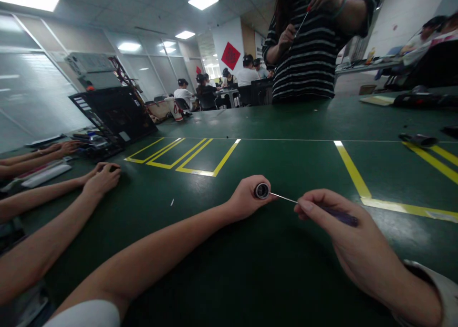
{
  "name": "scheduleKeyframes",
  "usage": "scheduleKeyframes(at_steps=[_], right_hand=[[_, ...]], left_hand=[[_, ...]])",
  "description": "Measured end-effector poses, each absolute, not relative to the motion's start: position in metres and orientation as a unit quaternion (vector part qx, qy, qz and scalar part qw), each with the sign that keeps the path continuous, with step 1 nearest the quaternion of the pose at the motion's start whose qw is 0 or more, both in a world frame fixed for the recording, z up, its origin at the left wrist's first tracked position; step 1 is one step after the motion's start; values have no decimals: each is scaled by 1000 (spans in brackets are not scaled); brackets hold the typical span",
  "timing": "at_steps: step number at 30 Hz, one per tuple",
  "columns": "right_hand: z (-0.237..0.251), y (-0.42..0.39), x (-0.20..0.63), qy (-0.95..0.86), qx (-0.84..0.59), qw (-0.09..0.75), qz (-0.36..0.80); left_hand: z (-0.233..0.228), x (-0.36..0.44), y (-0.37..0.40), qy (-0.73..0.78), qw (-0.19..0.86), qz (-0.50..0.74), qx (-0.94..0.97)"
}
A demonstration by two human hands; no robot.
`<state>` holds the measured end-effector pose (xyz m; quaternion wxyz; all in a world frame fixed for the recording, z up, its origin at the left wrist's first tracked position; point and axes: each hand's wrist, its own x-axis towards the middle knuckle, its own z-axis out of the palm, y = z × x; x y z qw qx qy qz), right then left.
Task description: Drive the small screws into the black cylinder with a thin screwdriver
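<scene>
My left hand [246, 197] is closed around a small dark cylinder, whose round, metal-rimmed end [262, 191] faces me. Most of its body is hidden in the palm. A screwdriver with a dark purple handle [339, 216] is gripped in my right hand [348, 231], thumb and fingers pressed toward the front of the handle. Its thin metal shaft [284, 197] points left and reaches the side of the cylinder. Whether the tip is touching or engaged there, I cannot tell.
Yellow tape [196, 172] marks the green table [171, 241]. A co-worker's hands [102, 178] rest at left, near a black panel [114, 112]. A dark cylindrical part [422, 140] lies at right. A person in a striped shirt [304, 55] stands opposite, holding a screwdriver [303, 22].
</scene>
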<state>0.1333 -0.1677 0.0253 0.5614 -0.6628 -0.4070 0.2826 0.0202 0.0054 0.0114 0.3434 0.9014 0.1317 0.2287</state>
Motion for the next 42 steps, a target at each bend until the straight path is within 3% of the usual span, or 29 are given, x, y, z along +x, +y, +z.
scheduleKeyframes(at_steps=[4,16,22,26,31,35,42], right_hand=[[25,-174,129,-455,-657,525,294],[21,-180,114,-590,-642,471,134],[27,-179,119,-530,-651,479,256],[22,-179,124,-455,-621,525,362],[14,-176,126,-395,-574,585,414],[17,-177,124,-418,-615,561,363],[28,-181,112,-529,-670,474,217]], left_hand=[[9,18,2,131,278,251,918],[7,14,-4,93,107,223,965],[10,13,-4,72,182,218,956],[11,13,-3,67,257,223,938],[10,13,-3,67,319,230,917],[7,14,-2,94,290,243,921],[6,14,-4,96,130,198,967]])
